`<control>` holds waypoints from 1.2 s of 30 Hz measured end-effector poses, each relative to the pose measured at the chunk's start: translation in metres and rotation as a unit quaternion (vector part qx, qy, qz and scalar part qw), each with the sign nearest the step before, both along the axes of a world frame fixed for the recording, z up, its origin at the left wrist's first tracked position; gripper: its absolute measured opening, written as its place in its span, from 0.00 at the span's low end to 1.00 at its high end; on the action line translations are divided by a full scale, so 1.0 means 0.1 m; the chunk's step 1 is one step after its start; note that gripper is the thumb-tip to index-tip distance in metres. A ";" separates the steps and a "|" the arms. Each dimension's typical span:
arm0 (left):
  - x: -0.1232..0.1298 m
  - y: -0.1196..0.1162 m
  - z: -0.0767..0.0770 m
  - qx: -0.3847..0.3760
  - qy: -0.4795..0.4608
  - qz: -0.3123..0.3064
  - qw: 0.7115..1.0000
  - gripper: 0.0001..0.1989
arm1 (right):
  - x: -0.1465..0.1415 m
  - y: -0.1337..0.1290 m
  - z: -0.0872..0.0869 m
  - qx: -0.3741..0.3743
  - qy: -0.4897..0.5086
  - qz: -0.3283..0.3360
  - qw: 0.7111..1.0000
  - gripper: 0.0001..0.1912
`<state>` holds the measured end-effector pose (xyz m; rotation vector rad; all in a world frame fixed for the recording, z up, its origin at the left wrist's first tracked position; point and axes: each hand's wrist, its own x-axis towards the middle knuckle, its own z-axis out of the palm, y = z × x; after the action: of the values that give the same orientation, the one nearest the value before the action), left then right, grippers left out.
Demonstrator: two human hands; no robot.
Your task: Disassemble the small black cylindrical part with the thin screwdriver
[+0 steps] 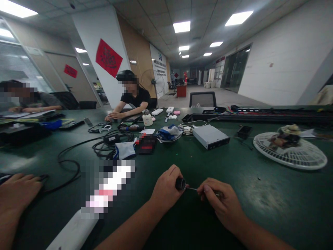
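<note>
My left hand [167,184] is closed around a small black cylindrical part [180,184], whose round open end faces right. In my right hand [222,198] is a screwdriver [192,189], its thin metal shaft pointing left. The tip reaches the edge of the black part by my left fingertips; whether it touches a screw there is too small to tell. Most of the handle is hidden by my right fingers. Both hands are just above the dark green table [208,161].
Beyond my hands lie a grey disc drive [210,134], a black-and-red box [147,144] and a blue-and-white cloth bundle [169,132]. A white fan grille [288,158] sits right. Another person's hand [22,187] rests far left, near a black cable [78,166]. Someone sits opposite.
</note>
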<state>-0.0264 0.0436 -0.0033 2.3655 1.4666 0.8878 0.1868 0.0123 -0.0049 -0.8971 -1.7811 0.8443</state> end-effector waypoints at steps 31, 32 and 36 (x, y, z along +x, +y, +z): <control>0.01 -0.01 0.01 -0.002 0.012 -0.006 1.000 0.12 | 0.03 0.01 0.00 -0.055 0.019 0.029 0.998 0.17; 0.01 -0.01 0.00 0.000 0.012 -0.007 1.000 0.12 | 0.03 0.01 0.00 -0.053 0.012 0.030 0.998 0.17; 0.01 -0.01 0.00 0.002 0.012 -0.011 1.000 0.13 | 0.02 -0.01 0.02 -0.038 -0.012 0.007 0.999 0.18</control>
<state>-0.0256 0.0429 -0.0032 2.3994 1.4451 0.8616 0.1890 0.0113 -0.0033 -0.9482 -1.7886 0.9186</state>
